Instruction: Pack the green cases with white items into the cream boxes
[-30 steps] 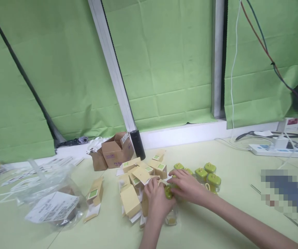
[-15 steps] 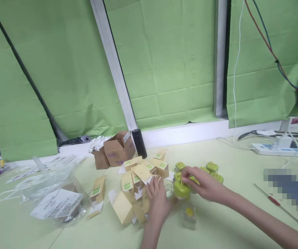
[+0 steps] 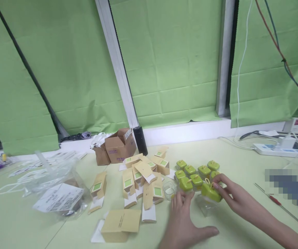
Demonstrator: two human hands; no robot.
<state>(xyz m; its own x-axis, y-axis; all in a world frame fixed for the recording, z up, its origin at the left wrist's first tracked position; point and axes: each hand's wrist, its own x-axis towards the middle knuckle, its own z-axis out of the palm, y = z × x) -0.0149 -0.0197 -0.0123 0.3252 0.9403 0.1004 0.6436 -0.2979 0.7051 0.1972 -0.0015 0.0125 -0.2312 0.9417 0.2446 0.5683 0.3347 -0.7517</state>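
My right hand (image 3: 228, 193) pinches a small clear container with a green lid (image 3: 211, 192) at the lid's edge; a pale cord loop stands up from it. Below the lid, its transparent body (image 3: 206, 206) is blurred. My left hand (image 3: 183, 221) is open over the table, thumb stretched out to the right. Its fingertips are close to another green-lidded container (image 3: 185, 184); whether they touch it I cannot tell. Several more green-lidded containers (image 3: 189, 169) stand grouped behind both hands. A round clear piece (image 3: 169, 190) lies just left of them.
Several opened tan cartons (image 3: 128, 181) with green labels lie left of my hands, one larger-looking carton (image 3: 121, 224) nearer. Farther left is a clear plastic bag (image 3: 60, 197). Behind stand a brown box (image 3: 120, 147) and black cylinder (image 3: 140, 141). A thin rod (image 3: 280, 204) and power strip (image 3: 265, 149) are right.
My right hand has moved right with the green-lidded container. My left hand has left the cartons, moving right and nearer, its fingers spread. A tan carton now lies separately at the front.
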